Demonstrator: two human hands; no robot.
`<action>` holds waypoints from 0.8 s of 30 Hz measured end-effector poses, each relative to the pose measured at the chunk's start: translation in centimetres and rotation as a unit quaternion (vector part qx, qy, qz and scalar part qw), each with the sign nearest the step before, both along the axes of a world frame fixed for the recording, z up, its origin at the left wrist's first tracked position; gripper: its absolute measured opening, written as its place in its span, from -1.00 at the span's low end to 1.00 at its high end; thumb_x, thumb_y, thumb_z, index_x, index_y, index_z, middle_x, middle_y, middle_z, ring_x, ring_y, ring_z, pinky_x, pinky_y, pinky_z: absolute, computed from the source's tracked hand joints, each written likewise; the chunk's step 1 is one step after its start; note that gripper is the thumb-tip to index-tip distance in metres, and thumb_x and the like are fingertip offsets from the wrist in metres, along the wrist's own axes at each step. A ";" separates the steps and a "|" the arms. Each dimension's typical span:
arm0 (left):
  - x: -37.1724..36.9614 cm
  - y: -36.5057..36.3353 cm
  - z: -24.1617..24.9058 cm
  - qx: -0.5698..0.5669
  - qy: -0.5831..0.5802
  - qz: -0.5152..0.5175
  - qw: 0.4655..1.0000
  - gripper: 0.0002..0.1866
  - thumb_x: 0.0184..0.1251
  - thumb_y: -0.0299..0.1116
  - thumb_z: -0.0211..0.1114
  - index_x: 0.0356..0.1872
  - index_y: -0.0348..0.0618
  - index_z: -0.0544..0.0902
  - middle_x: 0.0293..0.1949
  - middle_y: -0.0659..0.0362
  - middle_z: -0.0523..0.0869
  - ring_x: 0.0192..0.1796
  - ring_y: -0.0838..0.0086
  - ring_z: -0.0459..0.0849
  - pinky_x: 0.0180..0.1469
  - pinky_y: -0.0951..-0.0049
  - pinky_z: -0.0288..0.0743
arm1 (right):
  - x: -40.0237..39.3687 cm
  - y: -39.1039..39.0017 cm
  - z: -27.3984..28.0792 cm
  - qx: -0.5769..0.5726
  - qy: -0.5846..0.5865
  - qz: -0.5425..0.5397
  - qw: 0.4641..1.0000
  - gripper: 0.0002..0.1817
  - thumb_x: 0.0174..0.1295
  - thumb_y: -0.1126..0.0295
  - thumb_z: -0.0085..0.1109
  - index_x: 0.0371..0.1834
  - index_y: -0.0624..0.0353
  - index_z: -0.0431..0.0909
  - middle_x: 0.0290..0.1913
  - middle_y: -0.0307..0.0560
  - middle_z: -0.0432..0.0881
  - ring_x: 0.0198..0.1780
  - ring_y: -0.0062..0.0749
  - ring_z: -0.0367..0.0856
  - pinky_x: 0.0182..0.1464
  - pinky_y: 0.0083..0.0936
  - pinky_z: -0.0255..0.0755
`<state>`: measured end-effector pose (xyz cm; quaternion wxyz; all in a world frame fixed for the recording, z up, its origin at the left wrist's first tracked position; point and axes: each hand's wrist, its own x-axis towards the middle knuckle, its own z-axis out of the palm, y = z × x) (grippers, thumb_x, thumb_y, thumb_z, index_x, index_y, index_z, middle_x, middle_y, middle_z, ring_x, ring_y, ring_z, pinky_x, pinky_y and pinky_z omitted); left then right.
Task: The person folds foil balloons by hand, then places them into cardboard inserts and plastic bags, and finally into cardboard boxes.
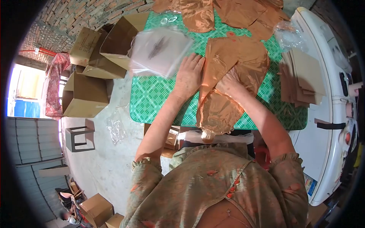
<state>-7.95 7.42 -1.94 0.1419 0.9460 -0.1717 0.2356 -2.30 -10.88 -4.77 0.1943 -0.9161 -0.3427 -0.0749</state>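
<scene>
An orange-brown shiny plastic piece (220, 110) lies on the green checked tabletop (152, 98) and hangs toward the front edge. My left hand (189, 74) rests flat at its left edge, fingers stretched out, holding nothing. My right hand (230, 83) reaches into a fold of the plastic, and its fingertips are hidden there. Left of my left hand is a stack of clear plastic bags (159, 49). More orange-brown plastic pieces (243, 13) lie at the far side of the table.
Flat cardboard pieces (304, 76) and a crumpled clear bag (289, 35) are at the right, beside a white appliance (319, 152). Open cardboard boxes (89, 95) stand at the left. A grey stool (80, 139) is on the floor.
</scene>
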 end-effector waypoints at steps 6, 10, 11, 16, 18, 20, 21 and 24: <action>0.3 -0.6 -0.3 -0.018 0.005 -0.026 0.999 -0.51 0.39 -0.45 0.21 0.33 -0.33 0.55 0.35 -0.08 0.59 0.50 -0.01 0.42 0.57 -0.04 0.21 | -0.2 -0.6 1.1 0.067 0.040 0.037 0.996 -0.51 0.40 0.08 0.04 0.26 0.14 0.51 0.29 0.23 0.53 0.37 0.17 0.44 0.40 0.09 0.27; 0.3 -0.3 -0.5 -0.021 0.036 -0.026 0.999 -0.50 0.48 -0.42 0.18 0.41 -0.26 0.51 0.42 -0.06 0.54 0.55 0.00 0.37 0.61 -0.03 0.17 | -0.4 -0.4 2.1 0.048 0.019 0.053 0.997 -0.52 0.39 0.04 0.09 0.21 0.12 0.52 0.27 0.23 0.55 0.35 0.18 0.45 0.37 0.13 0.27; 0.3 -0.2 -0.6 -0.025 0.051 -0.025 0.998 -0.50 0.52 -0.41 0.17 0.45 -0.22 0.49 0.45 -0.05 0.52 0.57 0.01 0.35 0.62 -0.02 0.14 | -0.3 -0.4 2.0 0.045 0.023 0.048 0.998 -0.52 0.39 0.04 0.10 0.22 0.12 0.52 0.28 0.23 0.54 0.36 0.19 0.44 0.38 0.13 0.27; 0.4 0.4 -0.1 -0.048 0.066 -0.032 0.996 -0.49 0.58 -0.30 0.14 0.47 -0.20 0.47 0.48 -0.03 0.50 0.59 0.04 0.32 0.63 -0.01 0.11 | -0.2 -0.3 0.6 0.072 0.024 0.009 0.997 -0.42 0.42 0.06 0.07 0.39 0.18 0.40 0.40 0.31 0.43 0.44 0.25 0.36 0.46 0.08 0.22; 0.4 0.3 0.2 -0.043 0.076 -0.039 0.995 -0.49 0.59 -0.28 0.13 0.49 -0.19 0.46 0.49 -0.03 0.47 0.60 0.04 0.30 0.64 -0.01 0.10 | 0.2 -0.3 -0.9 0.062 0.018 0.013 0.998 -0.38 0.43 0.07 0.05 0.44 0.23 0.35 0.43 0.34 0.39 0.46 0.26 0.33 0.48 0.07 0.20; 0.5 0.1 0.6 -0.034 0.096 -0.048 0.994 -0.48 0.60 -0.27 0.10 0.51 -0.19 0.43 0.52 -0.03 0.44 0.62 0.05 0.28 0.65 -0.01 0.08 | 0.5 -0.4 -1.4 0.052 0.026 0.026 0.998 -0.34 0.44 0.07 0.03 0.48 0.28 0.30 0.45 0.37 0.37 0.47 0.25 0.32 0.49 0.07 0.18; 0.5 0.1 0.7 -0.025 0.099 -0.052 0.993 -0.47 0.61 -0.26 0.08 0.52 -0.19 0.42 0.53 -0.03 0.42 0.62 0.05 0.26 0.65 -0.01 0.05 | 0.6 -0.5 -1.6 0.057 0.035 0.024 0.997 -0.35 0.44 0.08 0.03 0.47 0.29 0.31 0.45 0.36 0.37 0.47 0.25 0.32 0.49 0.07 0.18; 0.5 0.0 0.5 0.000 0.110 -0.062 0.992 -0.45 0.63 -0.24 0.02 0.55 -0.18 0.36 0.57 -0.02 0.36 0.65 0.07 0.21 0.67 -0.03 -0.02 | -0.1 -0.5 0.5 0.055 0.060 0.017 0.997 -0.37 0.44 0.10 0.03 0.45 0.31 0.33 0.43 0.35 0.39 0.46 0.25 0.33 0.49 0.06 0.19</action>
